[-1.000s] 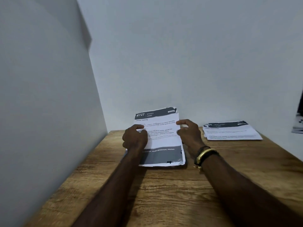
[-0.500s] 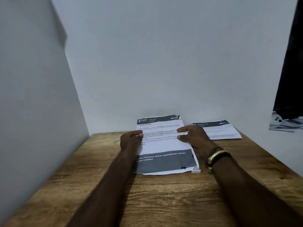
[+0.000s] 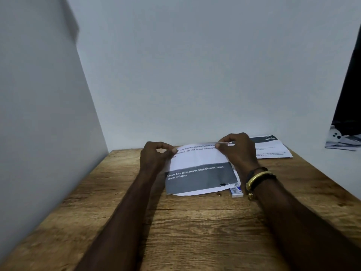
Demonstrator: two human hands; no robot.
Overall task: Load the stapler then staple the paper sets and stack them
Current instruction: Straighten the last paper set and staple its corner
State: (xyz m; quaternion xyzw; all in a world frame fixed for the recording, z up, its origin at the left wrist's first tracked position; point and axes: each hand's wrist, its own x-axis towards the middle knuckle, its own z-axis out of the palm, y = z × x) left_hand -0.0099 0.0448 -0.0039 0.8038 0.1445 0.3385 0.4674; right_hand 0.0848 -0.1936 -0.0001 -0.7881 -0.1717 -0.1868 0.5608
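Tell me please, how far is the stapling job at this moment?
Done: one paper set already lies apart at the back right of the table; staples cannot be seen. In hand: the left hand and right hand each pinch the far edge of the near paper set. A small box pokes out under it. Left: no stapler is in view, so stapling and stacking this set seem to remain.

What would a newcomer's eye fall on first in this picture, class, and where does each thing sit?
Two hands, the left hand and the right hand, pinch the far edge of a printed paper set lying mid-table by the back wall. A gold bracelet shines on the right wrist. A second paper set lies farther right on the wooden table.
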